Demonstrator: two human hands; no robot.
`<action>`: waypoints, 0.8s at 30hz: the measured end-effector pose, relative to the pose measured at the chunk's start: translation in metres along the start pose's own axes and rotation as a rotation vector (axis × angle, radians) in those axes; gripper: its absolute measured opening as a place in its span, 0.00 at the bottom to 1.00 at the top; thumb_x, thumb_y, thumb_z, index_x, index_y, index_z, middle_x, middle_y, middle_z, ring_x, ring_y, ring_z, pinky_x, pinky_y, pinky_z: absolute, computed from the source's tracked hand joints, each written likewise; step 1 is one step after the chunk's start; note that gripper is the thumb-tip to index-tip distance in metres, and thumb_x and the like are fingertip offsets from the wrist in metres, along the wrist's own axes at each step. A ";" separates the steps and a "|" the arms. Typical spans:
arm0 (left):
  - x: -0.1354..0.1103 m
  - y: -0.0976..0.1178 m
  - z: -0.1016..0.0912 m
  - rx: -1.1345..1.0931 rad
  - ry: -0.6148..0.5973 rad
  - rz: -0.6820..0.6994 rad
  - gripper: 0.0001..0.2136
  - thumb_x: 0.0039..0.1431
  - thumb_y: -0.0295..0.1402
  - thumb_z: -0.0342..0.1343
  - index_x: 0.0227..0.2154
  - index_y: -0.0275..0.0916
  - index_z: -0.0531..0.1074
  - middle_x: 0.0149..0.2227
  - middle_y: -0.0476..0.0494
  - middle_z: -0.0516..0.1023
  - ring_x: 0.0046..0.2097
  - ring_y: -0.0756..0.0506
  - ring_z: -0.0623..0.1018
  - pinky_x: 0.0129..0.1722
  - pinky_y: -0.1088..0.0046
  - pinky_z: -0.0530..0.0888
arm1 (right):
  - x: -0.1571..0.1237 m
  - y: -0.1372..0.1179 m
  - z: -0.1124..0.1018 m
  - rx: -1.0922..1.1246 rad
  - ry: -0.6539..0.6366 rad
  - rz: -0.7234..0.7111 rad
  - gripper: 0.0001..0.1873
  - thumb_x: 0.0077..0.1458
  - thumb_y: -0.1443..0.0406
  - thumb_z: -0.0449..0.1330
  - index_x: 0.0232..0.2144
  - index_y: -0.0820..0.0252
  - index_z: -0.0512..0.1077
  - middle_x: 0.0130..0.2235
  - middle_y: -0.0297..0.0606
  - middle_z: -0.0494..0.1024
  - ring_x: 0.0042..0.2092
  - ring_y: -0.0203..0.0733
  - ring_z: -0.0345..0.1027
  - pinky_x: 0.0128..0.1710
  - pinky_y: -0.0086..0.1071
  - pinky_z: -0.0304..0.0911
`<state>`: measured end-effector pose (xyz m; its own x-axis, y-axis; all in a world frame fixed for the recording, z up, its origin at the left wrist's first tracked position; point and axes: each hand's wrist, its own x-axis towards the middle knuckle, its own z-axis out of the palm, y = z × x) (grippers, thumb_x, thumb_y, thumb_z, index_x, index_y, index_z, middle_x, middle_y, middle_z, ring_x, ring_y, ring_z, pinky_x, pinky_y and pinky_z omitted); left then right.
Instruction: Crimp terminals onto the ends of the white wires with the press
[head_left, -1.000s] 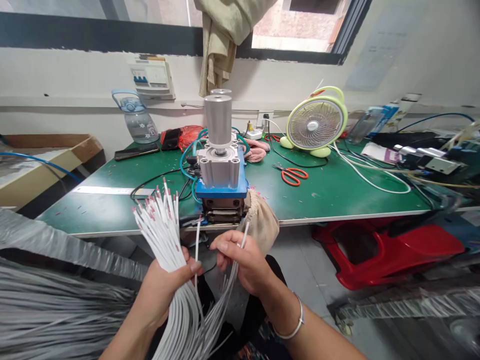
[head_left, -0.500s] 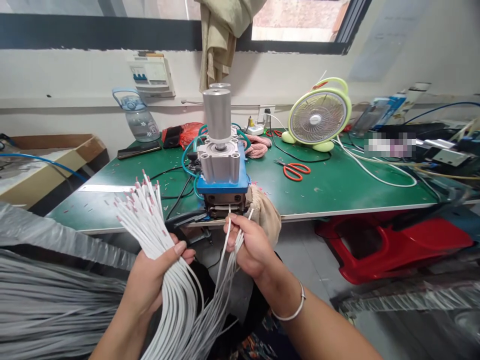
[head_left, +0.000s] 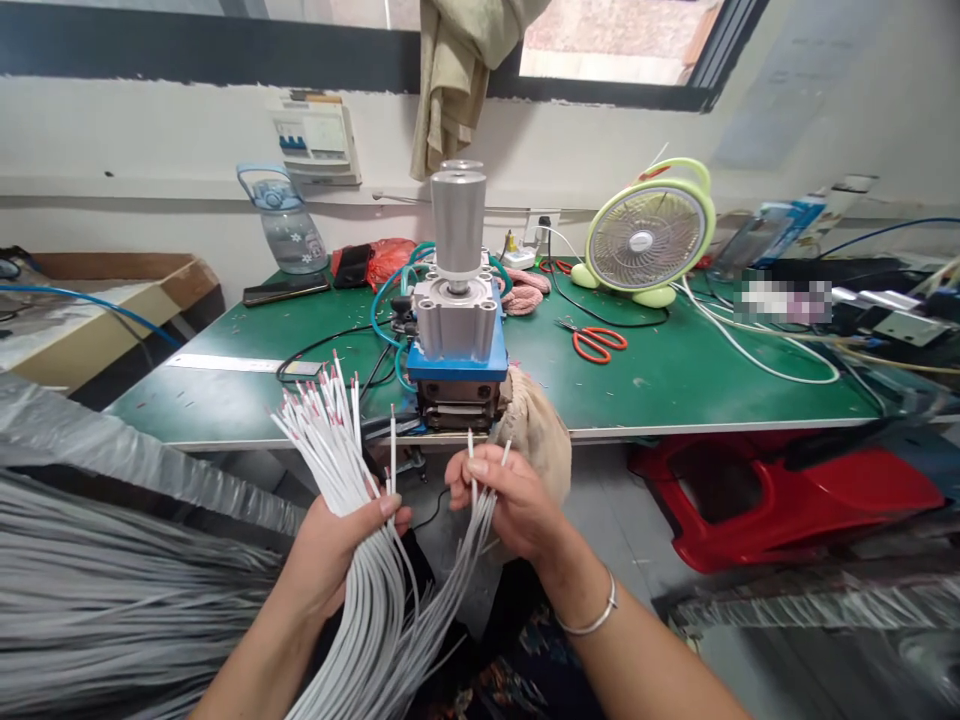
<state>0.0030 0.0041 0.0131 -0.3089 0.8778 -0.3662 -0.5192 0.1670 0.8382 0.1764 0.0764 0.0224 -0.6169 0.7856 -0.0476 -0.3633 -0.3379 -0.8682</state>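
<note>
Our left hand (head_left: pixel 326 545) is curled around a thick bundle of white wires (head_left: pixel 330 470), its thumb pressed across them, and the mostly red-tipped ends fan upward and lean left. One wire (head_left: pixel 393 445) stands apart from the bundle, upright at the thumb tip. Our right hand (head_left: pixel 517 500), fingers bent in, pinches a single pale-ended wire (head_left: pixel 472 462) between thumb and forefinger, while a smaller group of wires (head_left: pixel 465 560) runs up into its grasp (how the lower fingers grip these we cannot tell). The two hands are apart, both in front of the near edge of the green tabletop (head_left: pixel 690 385). Just beyond them stands a metal press (head_left: pixel 456 325) with a blue plate, and a beige cloth bag (head_left: pixel 551 440) hangs beside it, behind the right hand. Orange-handled scissors (head_left: pixel 600 344) lie farther right.
</note>
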 end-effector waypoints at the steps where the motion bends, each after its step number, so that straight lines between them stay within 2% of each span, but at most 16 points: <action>1: 0.000 -0.003 0.000 0.033 -0.010 0.028 0.14 0.32 0.27 0.67 0.24 0.35 0.68 0.20 0.50 0.74 0.23 0.48 0.75 0.27 0.70 0.74 | 0.000 0.000 0.001 0.006 0.006 0.006 0.11 0.49 0.60 0.59 0.26 0.63 0.73 0.23 0.35 0.71 0.23 0.32 0.63 0.24 0.28 0.60; 5: 0.001 -0.010 -0.002 0.343 -0.092 0.176 0.10 0.38 0.31 0.65 0.25 0.34 0.72 0.24 0.46 0.77 0.27 0.46 0.75 0.32 0.69 0.72 | 0.002 0.008 0.009 -0.167 0.037 0.048 0.14 0.47 0.58 0.60 0.31 0.64 0.73 0.20 0.32 0.69 0.18 0.28 0.57 0.16 0.22 0.51; 7: 0.001 -0.011 -0.003 0.498 -0.100 0.248 0.10 0.38 0.31 0.65 0.26 0.34 0.74 0.28 0.44 0.78 0.31 0.44 0.76 0.35 0.70 0.71 | 0.004 0.013 0.014 -0.273 0.039 0.044 0.14 0.49 0.58 0.59 0.29 0.66 0.73 0.17 0.31 0.67 0.17 0.26 0.54 0.14 0.20 0.47; 9: 0.000 -0.009 -0.003 0.555 -0.058 0.276 0.11 0.36 0.31 0.66 0.26 0.34 0.75 0.28 0.44 0.79 0.32 0.44 0.76 0.36 0.71 0.71 | 0.007 0.015 0.018 -0.244 0.087 0.013 0.14 0.50 0.58 0.58 0.25 0.66 0.72 0.17 0.31 0.68 0.15 0.25 0.54 0.13 0.20 0.45; 11: -0.001 -0.004 -0.003 0.459 -0.012 0.245 0.11 0.36 0.31 0.66 0.25 0.34 0.73 0.25 0.45 0.78 0.29 0.45 0.76 0.34 0.70 0.72 | 0.009 0.014 0.019 -0.118 0.182 -0.015 0.12 0.48 0.59 0.59 0.25 0.65 0.71 0.20 0.33 0.71 0.15 0.25 0.57 0.12 0.20 0.43; 13: -0.002 0.004 -0.002 0.250 0.034 0.177 0.13 0.36 0.30 0.66 0.26 0.36 0.71 0.22 0.48 0.77 0.26 0.46 0.77 0.30 0.70 0.74 | 0.012 0.009 0.020 0.013 0.254 -0.021 0.11 0.46 0.60 0.60 0.25 0.65 0.70 0.23 0.34 0.73 0.14 0.27 0.59 0.11 0.21 0.43; 16: -0.003 0.018 0.000 -0.004 0.103 0.126 0.15 0.35 0.26 0.66 0.28 0.37 0.69 0.20 0.52 0.75 0.23 0.47 0.77 0.25 0.72 0.75 | 0.015 0.001 0.021 0.148 0.290 -0.032 0.10 0.45 0.62 0.60 0.26 0.65 0.70 0.21 0.33 0.72 0.14 0.27 0.58 0.11 0.21 0.46; 20: -0.003 0.033 0.000 -0.103 0.133 0.145 0.14 0.36 0.23 0.64 0.29 0.38 0.70 0.19 0.52 0.75 0.22 0.49 0.76 0.23 0.74 0.76 | 0.019 -0.005 0.023 0.243 0.284 -0.065 0.08 0.45 0.63 0.59 0.26 0.66 0.70 0.21 0.33 0.71 0.14 0.28 0.58 0.12 0.22 0.50; 24: -0.002 0.034 -0.001 -0.121 0.157 0.153 0.12 0.38 0.21 0.62 0.29 0.38 0.70 0.19 0.52 0.74 0.22 0.49 0.77 0.23 0.74 0.77 | 0.022 0.000 0.016 0.277 0.181 -0.072 0.08 0.47 0.63 0.58 0.27 0.64 0.70 0.22 0.32 0.71 0.14 0.27 0.57 0.13 0.23 0.51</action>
<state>-0.0151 0.0079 0.0419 -0.5065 0.8065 -0.3050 -0.5458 -0.0260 0.8375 0.1520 0.0856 0.0290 -0.4577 0.8836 -0.0993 -0.5926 -0.3864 -0.7068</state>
